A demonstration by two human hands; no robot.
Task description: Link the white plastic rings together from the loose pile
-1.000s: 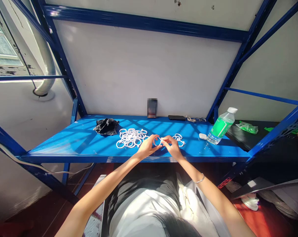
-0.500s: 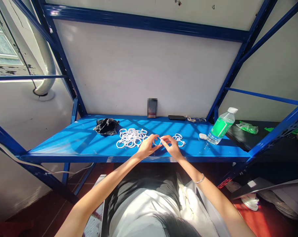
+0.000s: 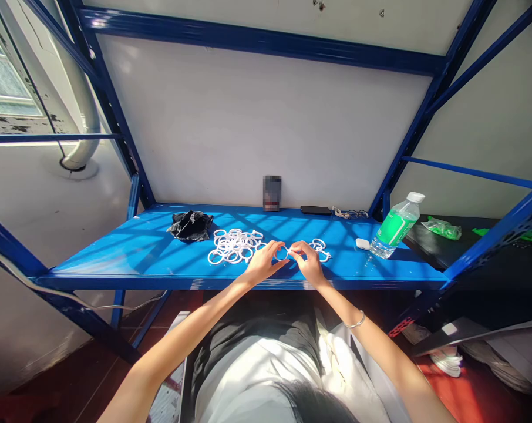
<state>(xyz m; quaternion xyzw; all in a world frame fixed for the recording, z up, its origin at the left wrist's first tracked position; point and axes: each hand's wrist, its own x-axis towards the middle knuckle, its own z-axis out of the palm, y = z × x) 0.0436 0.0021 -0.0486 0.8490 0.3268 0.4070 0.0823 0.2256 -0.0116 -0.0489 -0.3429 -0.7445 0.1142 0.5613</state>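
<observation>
On my blue shelf (image 3: 129,252): a black bag (image 3: 190,225) at left, a water bottle (image 3: 394,226) right, a phone (image 3: 316,210) behind.

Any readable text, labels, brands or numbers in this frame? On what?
None legible.
Green label on the water bottle: print too small to read.
The upright item at the back of the shelf: blurred out.
The white ring held by the left hand and right hand: no marking visible.

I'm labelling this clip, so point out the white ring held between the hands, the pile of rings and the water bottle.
held ring (image 3: 280,258): head view, on its lower rim between the fingertips.
ring pile (image 3: 233,247): head view, middle of the heap.
water bottle (image 3: 393,227): head view, on its green label.
</observation>
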